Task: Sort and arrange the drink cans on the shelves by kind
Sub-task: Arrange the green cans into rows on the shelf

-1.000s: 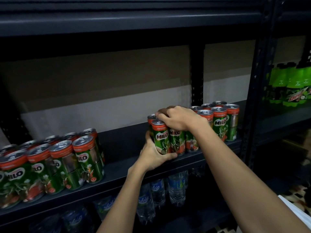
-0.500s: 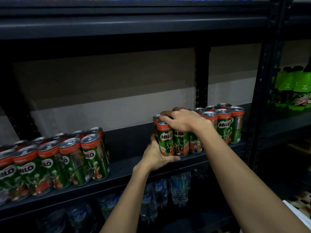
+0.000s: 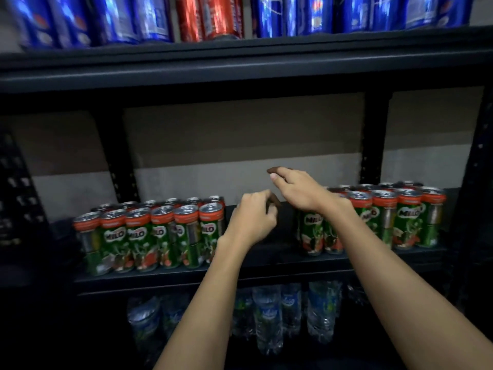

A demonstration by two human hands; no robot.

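Green Milo cans with orange rims stand in two groups on the dark middle shelf (image 3: 266,265): a left group (image 3: 149,236) and a right group (image 3: 394,222). My left hand (image 3: 253,217) hovers in the gap between the groups, fingers loosely curled, holding nothing. My right hand (image 3: 298,190) is raised above the left end of the right group, fingers relaxed and off the cans. On the upper shelf stand blue cans (image 3: 106,20) with two red cans (image 3: 210,17) among them.
Water bottles (image 3: 269,316) fill the shelf below. Black uprights (image 3: 373,140) frame the bay, and a pale wall shows behind the middle shelf. A dark gap lies between the two Milo groups.
Both hands have let go of the Milo cans at the left end of the right group and lifted away. The camera tilted up and left, bringing the upper shelf into view.
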